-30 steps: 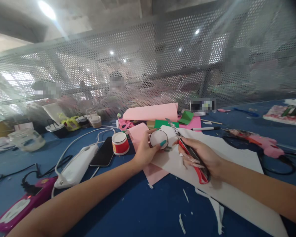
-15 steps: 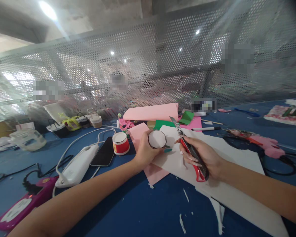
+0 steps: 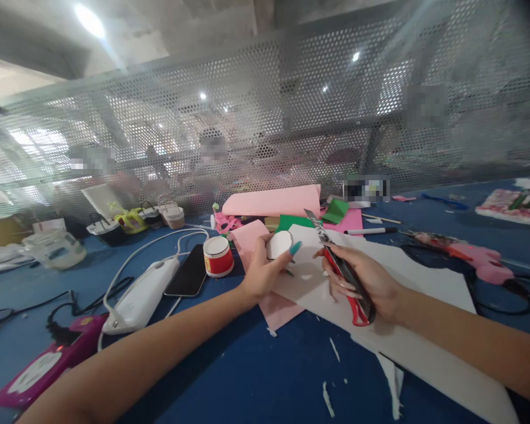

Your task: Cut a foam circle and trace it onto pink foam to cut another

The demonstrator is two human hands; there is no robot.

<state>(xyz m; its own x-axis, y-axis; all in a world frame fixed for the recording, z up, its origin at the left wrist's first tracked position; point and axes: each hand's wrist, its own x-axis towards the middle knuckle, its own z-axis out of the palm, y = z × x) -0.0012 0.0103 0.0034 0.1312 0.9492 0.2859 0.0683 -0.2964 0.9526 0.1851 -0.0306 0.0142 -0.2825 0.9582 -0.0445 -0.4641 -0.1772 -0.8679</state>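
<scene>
Above pink sheet [image 3: 280,310] and white sheet [image 3: 419,268] on blue tabletop [image 3: 247,368]: holds round white piece [image 3: 278,244] in left hand [image 3: 262,274], with teal-nailed thumb at edge; clasps red-and-black utility knife [image 3: 347,277] in right hand [image 3: 371,274], with bared blade pointing away, apart from round white piece. Also includes, left of left hand, upright red-and-white tub [image 3: 218,257]; beside it, black phone [image 3: 188,274], lying flat.
</scene>
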